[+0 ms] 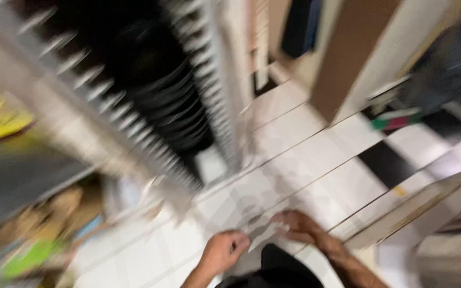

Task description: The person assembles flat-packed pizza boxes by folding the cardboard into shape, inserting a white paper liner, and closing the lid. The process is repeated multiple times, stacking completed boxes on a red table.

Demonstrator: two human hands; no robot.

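Note:
The picture is heavily blurred by motion. My left hand (224, 250) and my right hand (300, 226) are low in the middle of the view, close together above a white tiled floor (294, 160). Between them they pinch a small, pale, crumpled thing (265, 230), perhaps thin plastic or paper; the blur hides what it is. Both hands have their fingers closed on its edges. A dark rounded shape (281, 266) lies just below the hands at the bottom edge.
A metal wire rack (134, 128) with a stack of dark round plates (172, 106) stands upper left. Yellow and green items (1, 120) lie on shelves at left. A brown and white panel (364, 53) rises upper right, black floor tiles (385, 162) beside it.

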